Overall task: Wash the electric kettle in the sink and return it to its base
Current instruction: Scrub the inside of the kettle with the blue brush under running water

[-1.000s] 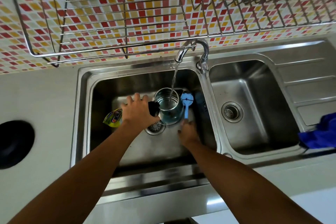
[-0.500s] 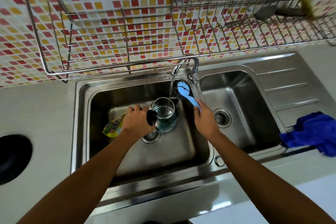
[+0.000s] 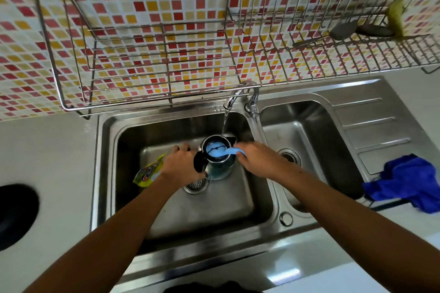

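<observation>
Head view: the blue brush (image 3: 217,151), held beside the tap half a second ago, now sits head-down inside the kettle (image 3: 217,159) in the left sink basin (image 3: 238,207), so scrubbing begins. Right hand (image 3: 256,158) fingers grip its handle; left hand (image 3: 177,166) clasps the kettle's handle. Kettle's interior is hidden.

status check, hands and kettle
Left hand gripping kettle handle. Right hand holding blue brush inside kettle. Tap running. Nothing blocking.

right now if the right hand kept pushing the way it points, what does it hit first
Probably the kettle: the right hand points left at its rim, with the blue brush head already inside the opening. Depth is unclear.
</observation>
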